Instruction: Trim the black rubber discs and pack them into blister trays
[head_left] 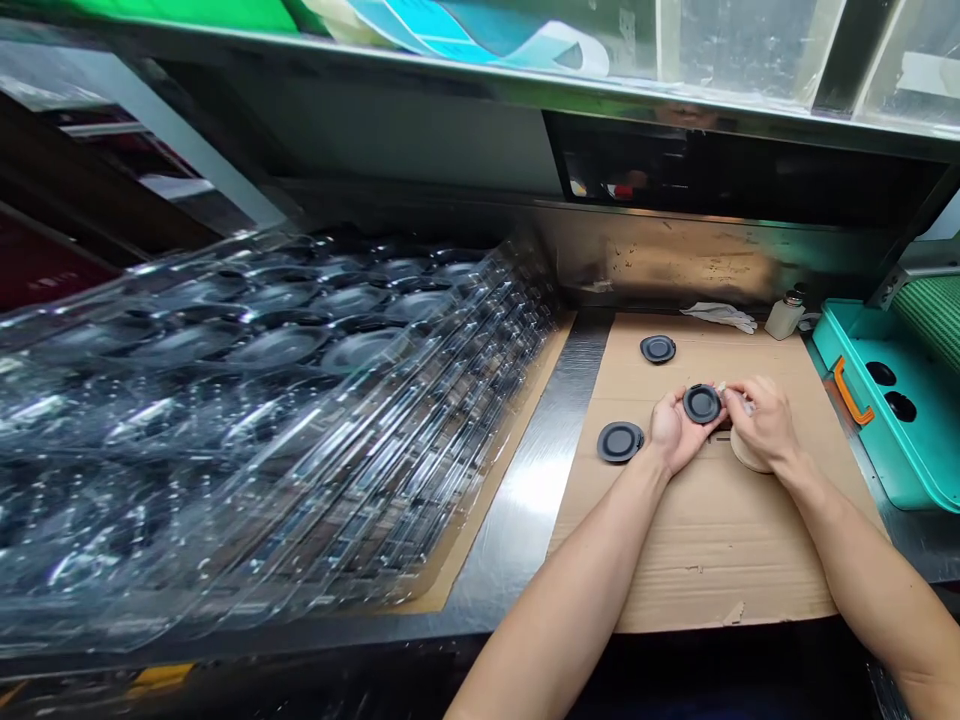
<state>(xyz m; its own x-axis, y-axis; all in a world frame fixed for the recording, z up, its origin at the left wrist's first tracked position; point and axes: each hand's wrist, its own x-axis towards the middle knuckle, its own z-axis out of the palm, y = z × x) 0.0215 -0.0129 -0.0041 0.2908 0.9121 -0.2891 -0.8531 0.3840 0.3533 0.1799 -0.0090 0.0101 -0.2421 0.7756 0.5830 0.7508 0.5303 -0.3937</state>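
My left hand (pixel 672 432) holds a round black plastic part (pixel 702 404) with a raised ring, its flat face turned up. Close beside the part's right edge is my right hand (pixel 766 425), its fingers pinched on something small and whitish that I cannot make out. A round beige object (pixel 747 452) shows partly beneath my right hand. Two similar black parts lie on the cardboard (pixel 697 560): one black part (pixel 620 442) left of my left hand, another black part (pixel 658 349) farther back.
Stacked clear plastic trays (pixel 420 430) with round black parts fill the left side. A teal bin (pixel 930 440) with an orange handle (pixel 853 392) stands at right. At the back are a white glove (pixel 720 317) and a small bottle (pixel 784 316). A shelf edge crosses above.
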